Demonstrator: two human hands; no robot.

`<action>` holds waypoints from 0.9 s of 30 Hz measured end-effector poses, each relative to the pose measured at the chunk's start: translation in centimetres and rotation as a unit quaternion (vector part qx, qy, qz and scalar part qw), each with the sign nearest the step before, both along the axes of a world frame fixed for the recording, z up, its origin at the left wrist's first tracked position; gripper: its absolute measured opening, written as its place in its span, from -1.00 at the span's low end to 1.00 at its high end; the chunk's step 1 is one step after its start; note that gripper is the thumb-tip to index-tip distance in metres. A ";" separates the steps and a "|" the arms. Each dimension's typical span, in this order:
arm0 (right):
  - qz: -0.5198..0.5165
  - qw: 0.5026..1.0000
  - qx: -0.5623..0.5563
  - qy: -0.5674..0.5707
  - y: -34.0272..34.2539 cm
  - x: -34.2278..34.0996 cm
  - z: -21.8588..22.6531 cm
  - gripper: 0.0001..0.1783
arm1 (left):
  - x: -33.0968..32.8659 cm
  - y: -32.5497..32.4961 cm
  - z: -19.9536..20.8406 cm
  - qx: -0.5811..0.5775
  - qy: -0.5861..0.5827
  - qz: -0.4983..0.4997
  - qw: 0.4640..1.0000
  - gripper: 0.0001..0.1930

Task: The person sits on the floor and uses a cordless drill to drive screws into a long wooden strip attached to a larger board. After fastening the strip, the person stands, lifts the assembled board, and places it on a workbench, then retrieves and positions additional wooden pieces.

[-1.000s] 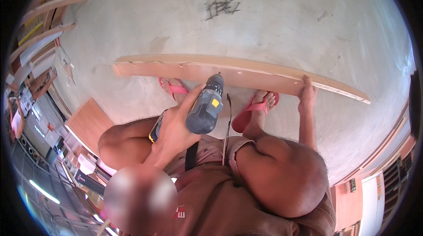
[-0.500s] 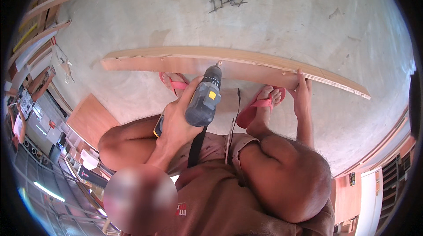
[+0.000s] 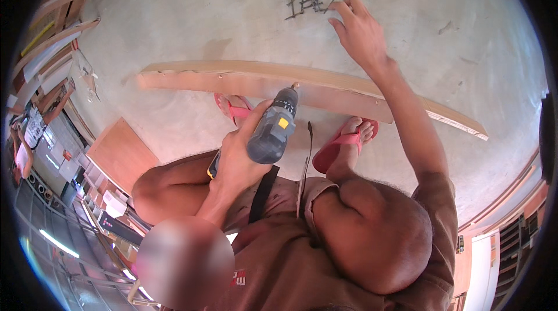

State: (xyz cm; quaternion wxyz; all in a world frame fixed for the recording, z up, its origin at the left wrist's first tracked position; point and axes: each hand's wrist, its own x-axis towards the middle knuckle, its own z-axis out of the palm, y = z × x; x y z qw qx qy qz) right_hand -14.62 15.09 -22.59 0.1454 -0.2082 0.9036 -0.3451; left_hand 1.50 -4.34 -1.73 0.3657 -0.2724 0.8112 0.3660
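My left hand is wrapped round the grip of a grey and black cordless drill with a yellow patch. The drill's tip meets the near face of a long wooden board, which stands on edge across the floor in front of my feet. Beyond the board, my right hand reaches to a small pile of dark screws. Its thumb and index finger are apart, the fingertips at the pile's right edge. Whether they touch a screw is hard to make out.
My feet in red flip-flops are just behind the board. A flat wooden panel lies at the left, near my knee. Wooden slats stand at the far left, and a person is visible at the left edge.
My right hand has let go of the board's right part and moved up and across it to the screws. The drill stays at the board, nearly in the same place.
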 end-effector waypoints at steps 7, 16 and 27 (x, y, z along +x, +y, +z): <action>0.004 0.999 0.019 0.032 -1.7 0.1 -4.0 -0.82 | 0.5 0.0 -0.1 0.007 0.024 0.005 1.000 -0.29; -0.067 0.978 -0.174 -0.090 0.2 6.5 1.9 -0.82 | 0.7 -0.1 -0.1 -0.001 0.012 -0.006 1.000 -0.31; 0.051 0.973 -0.225 -0.026 -0.6 12.3 2.1 -0.61 | 2.6 0.0 -0.5 0.014 0.075 0.037 0.996 -0.26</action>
